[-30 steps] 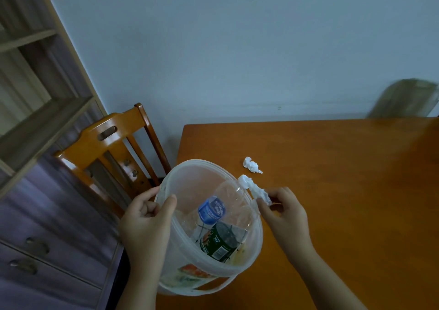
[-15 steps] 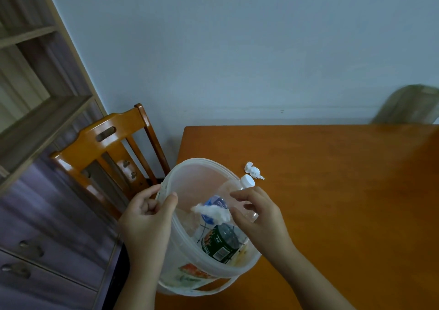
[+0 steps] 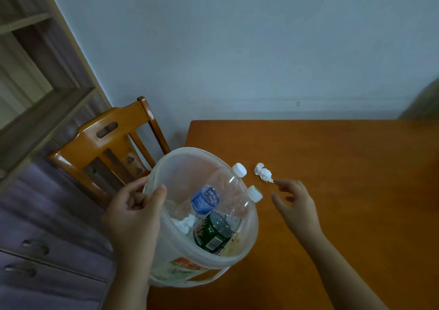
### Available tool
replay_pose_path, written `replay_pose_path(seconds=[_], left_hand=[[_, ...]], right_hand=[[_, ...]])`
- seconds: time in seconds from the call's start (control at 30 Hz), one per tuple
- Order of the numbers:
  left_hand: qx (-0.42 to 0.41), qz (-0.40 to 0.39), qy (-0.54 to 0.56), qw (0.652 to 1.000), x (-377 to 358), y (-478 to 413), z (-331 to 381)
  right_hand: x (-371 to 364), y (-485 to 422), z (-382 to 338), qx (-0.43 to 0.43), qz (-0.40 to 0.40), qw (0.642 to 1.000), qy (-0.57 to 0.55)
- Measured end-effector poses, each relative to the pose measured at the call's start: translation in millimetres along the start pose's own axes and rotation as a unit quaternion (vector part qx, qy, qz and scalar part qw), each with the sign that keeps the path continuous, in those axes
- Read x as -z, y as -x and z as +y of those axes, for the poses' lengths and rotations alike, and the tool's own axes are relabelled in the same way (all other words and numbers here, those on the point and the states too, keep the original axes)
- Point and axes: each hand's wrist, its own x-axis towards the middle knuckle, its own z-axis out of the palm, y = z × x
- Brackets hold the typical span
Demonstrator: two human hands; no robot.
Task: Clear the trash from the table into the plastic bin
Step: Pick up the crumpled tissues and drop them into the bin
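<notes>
A translucent plastic bin (image 3: 180, 167) is held tilted at the left edge of the orange wooden table (image 3: 344, 167). My left hand (image 3: 133, 214) grips its left rim. Inside lie two clear bottles with white caps (image 3: 228, 190), a dark-labelled bottle (image 3: 213, 236) and a crumpled white tissue (image 3: 186, 223). Another crumpled white tissue (image 3: 263, 172) lies on the table just right of the bin. My right hand (image 3: 294, 202) hovers empty over the table, fingers spread, its fingertips a short way below and right of that tissue.
A wooden chair (image 3: 104, 143) stands left of the table, behind the bin. A shelf unit with drawers (image 3: 31, 110) fills the left side. A pale wall runs behind the table.
My right hand carried a white tissue over the bin and let it go inside. The hand has since swung right, out over the table toward the other tissue. The left hand kept its hold.
</notes>
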Motion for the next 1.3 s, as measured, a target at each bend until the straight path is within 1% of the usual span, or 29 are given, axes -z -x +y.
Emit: replay_pose_path(seconds=[0.13, 0.23, 0.4, 0.5, 0.6, 0.83, 1.0, 1.13, 1.3], left_hand=[[-0.001, 0.011, -0.017, 1.0, -14.3, -12.2, -2.0], [-0.009, 0.016, -0.025, 1.0, -24.8, -20.6, -3.0], [-0.006, 0.033, -0.017, 0.999, -38.0, -32.4, -7.0], [-0.009, 0.039, -0.029, 0.999, -45.5, -37.3, -7.9], [-0.01, 0.044, -0.029, 0.999, -50.2, -40.5, -9.5], [0.01, 0.058, -0.031, 0.998, -50.9, -42.7, -14.0], [0.014, 0.058, -0.036, 0.998, -44.3, -39.4, -14.8], [0.007, 0.048, -0.037, 0.998, -35.7, -30.2, -13.8], [0.015, 0.038, -0.03, 0.999, -16.7, -16.9, -13.0]], right_hand=[[-18.5, -36.0, 45.4, -0.068, -0.039, 0.996, 0.046], [-34.2, -58.1, 73.8, -0.094, -0.065, 0.991, 0.067], [-58.5, -91.4, 102.8, -0.137, -0.073, 0.985, 0.071], [-71.3, -107.9, 112.1, -0.136, -0.085, 0.983, 0.088], [-82.6, -120.3, 119.5, -0.123, -0.119, 0.98, 0.098], [-96.8, -129.4, 135.9, -0.118, -0.197, 0.95, 0.21], [-94.9, -117.7, 138.9, -0.091, -0.195, 0.948, 0.234], [-90.5, -88.5, 138.7, -0.074, -0.191, 0.946, 0.25], [-81.1, -39.9, 136.5, -0.094, -0.196, 0.946, 0.241]])
